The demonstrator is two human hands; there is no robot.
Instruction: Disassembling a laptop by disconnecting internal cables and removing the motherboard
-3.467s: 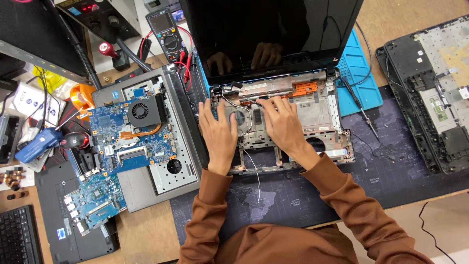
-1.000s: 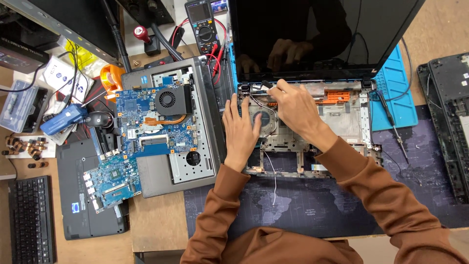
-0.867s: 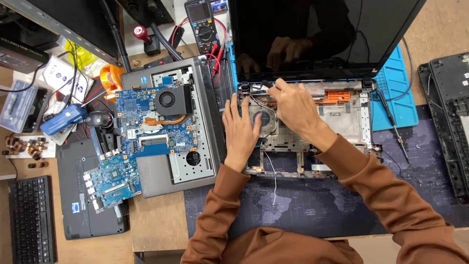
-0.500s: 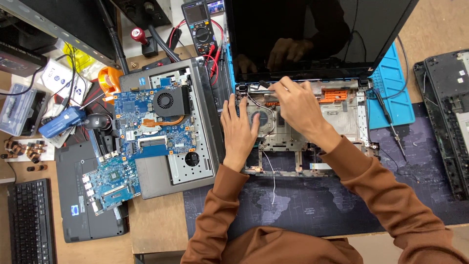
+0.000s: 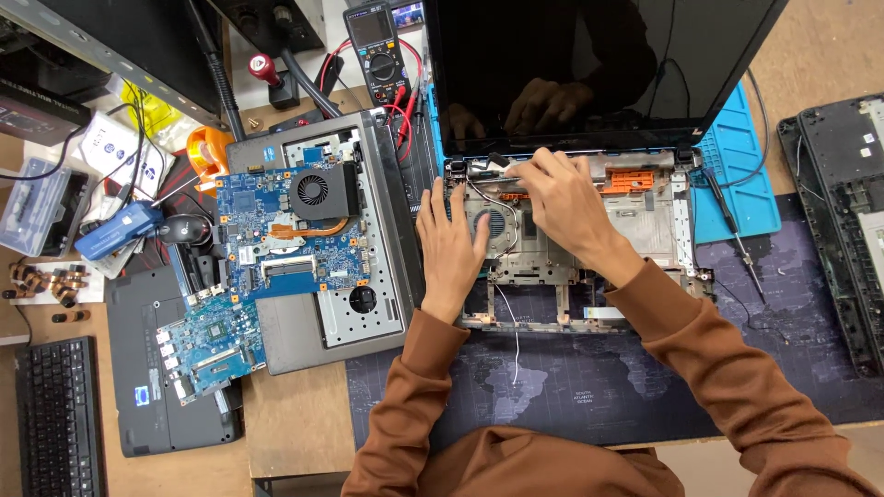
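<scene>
Both hands barely moved over the last second: left hand [image 5: 449, 247] stays flat, open, on the stripped laptop base [image 5: 645, 216]; right hand [image 5: 564, 198] keeps pinching a cable [image 5: 485, 196] near the hinge.

Left of the opened grey laptop base [image 5: 645, 230] lies the blue motherboard [image 5: 295, 230] — right, the screwdriver [image 5: 732, 230] — both hands [image 5: 451, 244] rest inside.

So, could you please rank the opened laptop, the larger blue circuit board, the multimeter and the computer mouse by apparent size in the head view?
1. opened laptop
2. larger blue circuit board
3. multimeter
4. computer mouse
</scene>
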